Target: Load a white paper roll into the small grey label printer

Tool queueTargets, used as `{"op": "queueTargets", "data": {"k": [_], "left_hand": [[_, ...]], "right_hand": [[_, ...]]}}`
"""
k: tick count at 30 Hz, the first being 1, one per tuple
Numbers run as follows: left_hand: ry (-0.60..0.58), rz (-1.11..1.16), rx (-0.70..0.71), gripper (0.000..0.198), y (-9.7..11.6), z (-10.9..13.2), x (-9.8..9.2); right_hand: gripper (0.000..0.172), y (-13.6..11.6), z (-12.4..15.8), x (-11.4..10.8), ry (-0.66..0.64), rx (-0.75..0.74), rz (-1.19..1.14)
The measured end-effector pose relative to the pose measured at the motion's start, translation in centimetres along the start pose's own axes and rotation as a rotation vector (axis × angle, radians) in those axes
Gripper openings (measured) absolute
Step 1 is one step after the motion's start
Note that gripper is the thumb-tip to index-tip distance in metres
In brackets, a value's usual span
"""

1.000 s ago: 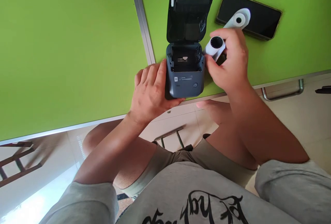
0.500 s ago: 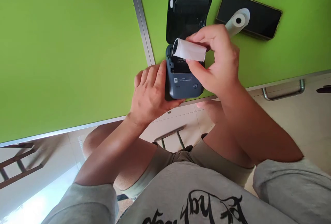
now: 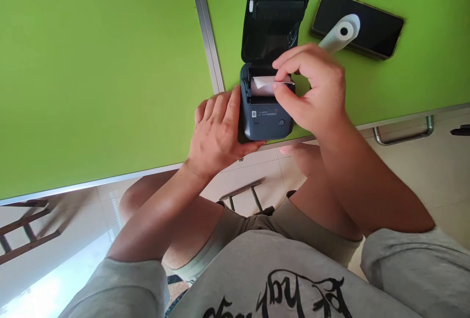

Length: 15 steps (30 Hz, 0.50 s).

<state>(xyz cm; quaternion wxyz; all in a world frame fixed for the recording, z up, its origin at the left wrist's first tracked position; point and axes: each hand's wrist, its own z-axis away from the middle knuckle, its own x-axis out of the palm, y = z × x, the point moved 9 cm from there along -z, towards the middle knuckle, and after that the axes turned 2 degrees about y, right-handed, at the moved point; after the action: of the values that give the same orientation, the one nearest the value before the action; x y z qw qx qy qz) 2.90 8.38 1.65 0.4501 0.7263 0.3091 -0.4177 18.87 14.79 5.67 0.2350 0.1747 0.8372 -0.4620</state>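
A small dark blue-grey label printer (image 3: 267, 124) lies at the table's near edge, its black lid (image 3: 270, 29) swung up and back. Inside its bay sits a white paper roll (image 3: 261, 88) with a loose end lifted. My right hand (image 3: 312, 83) is over the bay, thumb and fingertips pinching that paper's edge at the right side. My left hand (image 3: 216, 124) is wrapped against the printer's left side, fingers along the side and thumb at the front edge, gripping it.
Beyond my right hand a second white paper roll (image 3: 340, 34) stands upright beside a black phone (image 3: 380, 26). A metal seam (image 3: 207, 29) crosses the green table (image 3: 103, 63). A metal handle (image 3: 404, 136) juts out below the table edge at right.
My right hand has lowered the paper roll from above the printer into its open bay. The left hand keeps its hold on the printer. The view has shifted slightly.
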Motion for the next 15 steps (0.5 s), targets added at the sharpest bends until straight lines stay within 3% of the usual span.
{"op": "queueTargets", "data": {"k": [6, 9, 11, 13, 15], "left_hand": [[0.007, -0.001, 0.006, 0.108, 0.3, 0.0, -0.2], [0.002, -0.019, 0.04, 0.085, 0.7, 0.1, -0.4], [0.009, -0.03, 0.066, 0.07, 0.8, 0.1, -0.5], [0.019, -0.032, 0.084, 0.066, 0.8, 0.2, -0.5], [0.022, -0.031, 0.095, 0.067, 0.8, 0.3, -0.5]], "right_hand": [[0.008, -0.8, 0.5, 0.7, -0.16, -0.046, -0.058], [0.009, -1.3, 0.8, 1.1, -0.234, -0.108, -0.067], [0.016, -1.8, 0.9, 0.7, -0.188, -0.177, -0.105], [0.02, -1.8, 0.8, -0.3, -0.05, -0.223, -0.155], [0.014, -1.1, 0.9, -1.5, 0.116, -0.21, -0.17]]}}
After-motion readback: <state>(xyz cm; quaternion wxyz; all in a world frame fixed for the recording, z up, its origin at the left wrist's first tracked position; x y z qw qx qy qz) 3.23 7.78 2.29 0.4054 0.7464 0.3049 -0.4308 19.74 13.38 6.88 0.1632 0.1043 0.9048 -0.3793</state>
